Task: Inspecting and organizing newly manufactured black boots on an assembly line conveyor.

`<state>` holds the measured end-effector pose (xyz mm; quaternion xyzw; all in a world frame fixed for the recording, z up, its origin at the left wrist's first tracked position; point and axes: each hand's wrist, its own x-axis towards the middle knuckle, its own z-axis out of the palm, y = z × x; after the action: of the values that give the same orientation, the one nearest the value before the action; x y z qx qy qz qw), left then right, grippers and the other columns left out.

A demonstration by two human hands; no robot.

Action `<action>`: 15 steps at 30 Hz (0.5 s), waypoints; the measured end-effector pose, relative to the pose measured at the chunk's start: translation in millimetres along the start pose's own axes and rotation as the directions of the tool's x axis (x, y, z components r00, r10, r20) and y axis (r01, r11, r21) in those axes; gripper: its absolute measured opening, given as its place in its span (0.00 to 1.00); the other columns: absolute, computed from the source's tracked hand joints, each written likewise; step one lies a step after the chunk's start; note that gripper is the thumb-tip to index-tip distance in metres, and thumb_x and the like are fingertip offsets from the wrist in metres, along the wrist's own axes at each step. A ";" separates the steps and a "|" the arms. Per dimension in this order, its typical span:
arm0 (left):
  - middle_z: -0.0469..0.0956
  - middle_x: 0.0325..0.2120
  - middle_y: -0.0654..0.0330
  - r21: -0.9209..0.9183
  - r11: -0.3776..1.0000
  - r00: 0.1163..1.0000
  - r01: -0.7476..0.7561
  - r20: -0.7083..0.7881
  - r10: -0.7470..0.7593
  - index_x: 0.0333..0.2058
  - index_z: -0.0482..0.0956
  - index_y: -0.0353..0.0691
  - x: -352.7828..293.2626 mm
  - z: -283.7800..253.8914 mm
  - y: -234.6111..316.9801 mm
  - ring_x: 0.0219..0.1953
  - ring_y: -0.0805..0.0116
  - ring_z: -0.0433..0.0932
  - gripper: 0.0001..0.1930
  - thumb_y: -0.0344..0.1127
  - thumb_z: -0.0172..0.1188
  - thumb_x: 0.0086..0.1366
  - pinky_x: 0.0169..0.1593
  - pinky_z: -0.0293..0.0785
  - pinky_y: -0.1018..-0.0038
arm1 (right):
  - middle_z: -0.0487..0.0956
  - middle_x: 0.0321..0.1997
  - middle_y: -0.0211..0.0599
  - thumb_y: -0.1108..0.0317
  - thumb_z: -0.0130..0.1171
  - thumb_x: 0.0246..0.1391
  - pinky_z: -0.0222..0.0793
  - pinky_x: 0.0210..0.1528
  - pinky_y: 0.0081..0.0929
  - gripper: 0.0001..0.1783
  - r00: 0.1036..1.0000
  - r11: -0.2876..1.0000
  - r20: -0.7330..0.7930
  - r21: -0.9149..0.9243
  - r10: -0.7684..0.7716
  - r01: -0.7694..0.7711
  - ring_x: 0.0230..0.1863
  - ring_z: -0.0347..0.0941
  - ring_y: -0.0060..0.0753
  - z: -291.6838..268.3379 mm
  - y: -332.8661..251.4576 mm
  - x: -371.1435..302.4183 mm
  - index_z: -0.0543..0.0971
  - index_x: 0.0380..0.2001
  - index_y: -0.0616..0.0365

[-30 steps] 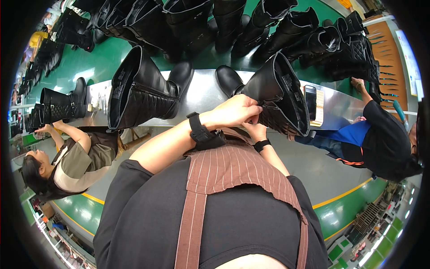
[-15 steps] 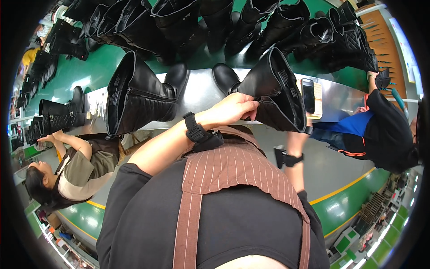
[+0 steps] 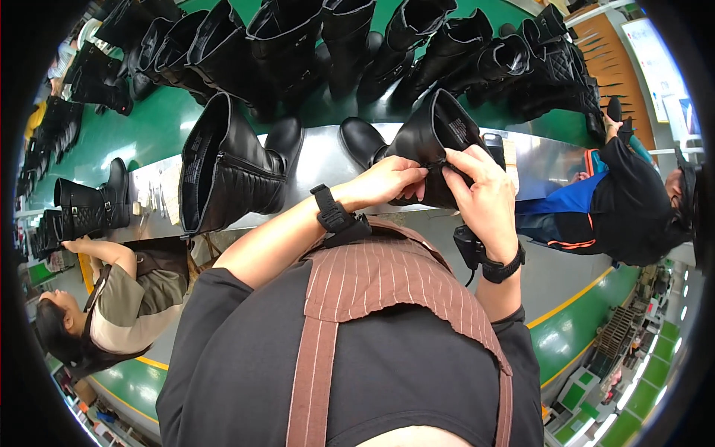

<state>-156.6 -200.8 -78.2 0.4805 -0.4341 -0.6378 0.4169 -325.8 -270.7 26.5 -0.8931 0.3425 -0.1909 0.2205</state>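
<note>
Fingertips (image 3: 418,173) of the left hand (image 3: 389,181) pinched tight on the shaft edge of a black boot (image 3: 412,141). Just beside, at the same edge, thumb and forefinger of the right hand (image 3: 485,185), closed in a pinch of their own. Too small to tell, the exact piece within the two grips. On each wrist, a black strap (image 3: 328,210).

Beneath the grip, a shiny metal tabletop (image 3: 320,145), with the black boot upright near its front edge, round toe angled off to the left, shaft opening partly behind the right hand. Farther left, apart from both hands, a second boot (image 3: 262,180), also upright, with a zip (image 3: 249,167) along its quilted shaft and its toe angled off to the right. Just right of the gripped boot, partly hidden, a dark phone (image 3: 491,141) beside a pad of paper (image 3: 511,160).

Across a green surface (image 3: 164,141) at the back, a long row of tall black boots (image 3: 283,59). Nearer the camera, a brown pinstriped apron (image 3: 372,283) over a black shirt (image 3: 238,357).

At far left, a co-worker in olive and cream (image 3: 134,305), one hand near a buckled boot (image 3: 82,205). At far right, another co-worker in black and blue (image 3: 633,201), one arm stretched toward a brown board (image 3: 607,59).
</note>
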 end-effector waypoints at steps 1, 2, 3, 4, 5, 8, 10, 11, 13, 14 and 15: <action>0.70 0.18 0.66 -0.009 1.000 1.000 -0.025 -0.009 0.025 0.27 0.82 0.36 0.1 0.2 0.0 0.22 0.76 0.67 0.23 0.46 0.47 0.73 0.29 0.64 0.75 | 0.78 0.31 0.35 0.71 0.62 0.51 0.72 0.33 0.35 0.12 1.000 0.999 0.006 -0.041 0.001 -0.001 0.32 0.78 0.43 1.1 2.0 0.6 0.84 0.41 0.51; 0.70 0.18 0.66 -0.005 1.000 1.000 -0.024 -0.012 0.023 0.27 0.82 0.36 0.5 0.7 0.3 0.22 0.75 0.67 0.23 0.46 0.47 0.72 0.30 0.64 0.74 | 0.77 0.30 0.34 0.72 0.62 0.51 0.72 0.33 0.35 0.12 1.000 0.997 0.007 -0.080 -0.009 0.010 0.31 0.78 0.43 2.3 2.8 1.1 0.84 0.41 0.50; 0.70 0.18 0.65 -0.001 1.000 1.000 -0.022 -0.015 0.022 0.27 0.82 0.36 1.1 1.2 0.5 0.22 0.75 0.67 0.23 0.46 0.47 0.72 0.30 0.64 0.74 | 0.76 0.29 0.34 0.72 0.61 0.51 0.71 0.32 0.36 0.12 1.000 0.993 0.009 -0.119 -0.019 0.020 0.30 0.77 0.42 4.0 3.1 1.8 0.85 0.40 0.49; 0.70 0.18 0.65 0.003 1.000 1.000 -0.021 -0.017 0.021 0.27 0.82 0.35 1.7 1.7 1.1 0.22 0.74 0.67 0.23 0.46 0.47 0.72 0.30 0.64 0.74 | 0.76 0.30 0.34 0.72 0.61 0.51 0.71 0.33 0.36 0.14 0.999 0.989 -0.006 -0.142 -0.032 0.031 0.30 0.77 0.42 5.5 2.7 2.7 0.84 0.41 0.49; 0.71 0.18 0.64 0.022 1.000 1.000 -0.019 -0.022 0.019 0.26 0.82 0.35 2.3 2.2 1.7 0.23 0.74 0.68 0.23 0.46 0.47 0.72 0.30 0.65 0.73 | 0.76 0.30 0.34 0.73 0.61 0.50 0.71 0.33 0.36 0.15 0.999 0.986 -0.021 -0.165 -0.045 0.041 0.30 0.77 0.42 6.7 2.2 3.2 0.84 0.42 0.49; 0.72 0.18 0.63 0.083 0.996 1.000 -0.013 -0.028 0.015 0.26 0.82 0.35 3.2 3.0 5.1 0.24 0.72 0.70 0.24 0.46 0.46 0.71 0.32 0.66 0.72 | 0.77 0.32 0.35 0.74 0.61 0.48 0.71 0.34 0.36 0.18 0.993 0.978 -0.067 -0.193 -0.094 0.080 0.32 0.77 0.43 6.3 2.4 4.3 0.83 0.45 0.49; 0.73 0.19 0.62 0.120 0.993 1.000 -0.006 -0.025 0.009 0.26 0.82 0.35 3.7 3.1 7.1 0.25 0.71 0.71 0.24 0.46 0.46 0.71 0.33 0.67 0.72 | 0.78 0.33 0.37 0.74 0.62 0.48 0.72 0.36 0.36 0.20 0.983 0.978 -0.121 -0.170 -0.141 0.119 0.33 0.77 0.45 2.3 4.2 3.8 0.83 0.47 0.50; 0.74 0.19 0.61 0.122 0.993 1.000 -0.005 -0.028 0.008 0.26 0.82 0.34 4.4 3.9 7.8 0.25 0.71 0.72 0.24 0.46 0.47 0.71 0.33 0.68 0.71 | 0.78 0.33 0.38 0.73 0.63 0.48 0.72 0.37 0.37 0.20 0.972 0.979 -0.162 -0.144 -0.170 0.148 0.34 0.77 0.45 0.1 5.3 4.1 0.82 0.47 0.52; 0.74 0.19 0.61 0.126 0.992 0.999 -0.001 -0.039 0.007 0.26 0.82 0.34 5.6 5.6 8.3 0.25 0.71 0.72 0.23 0.46 0.47 0.70 0.34 0.68 0.71 | 0.79 0.34 0.40 0.71 0.65 0.47 0.72 0.39 0.37 0.20 0.959 0.981 -0.205 -0.042 -0.196 0.191 0.35 0.77 0.45 -3.6 5.9 4.0 0.82 0.48 0.55; 0.74 0.19 0.61 0.127 0.992 0.999 -0.005 -0.042 0.011 0.26 0.82 0.34 6.2 6.5 8.3 0.25 0.70 0.72 0.23 0.46 0.47 0.70 0.34 0.68 0.71 | 0.79 0.35 0.41 0.70 0.66 0.47 0.72 0.39 0.37 0.21 0.959 0.978 -0.206 0.036 -0.192 0.204 0.35 0.77 0.44 -4.7 5.5 4.3 0.81 0.47 0.56; 0.74 0.19 0.61 0.129 0.992 0.999 -0.009 -0.044 0.014 0.26 0.82 0.34 6.7 7.4 8.1 0.24 0.70 0.72 0.23 0.45 0.47 0.70 0.34 0.69 0.71 | 0.79 0.35 0.42 0.68 0.67 0.46 0.72 0.40 0.37 0.21 0.952 0.966 -0.230 0.110 -0.204 0.234 0.35 0.77 0.44 -4.9 4.4 4.5 0.81 0.47 0.58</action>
<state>-164.2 -208.3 -71.0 0.5182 -0.4676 -0.5951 0.3984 -327.4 -278.1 29.2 -0.8824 0.2494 -0.3332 0.2194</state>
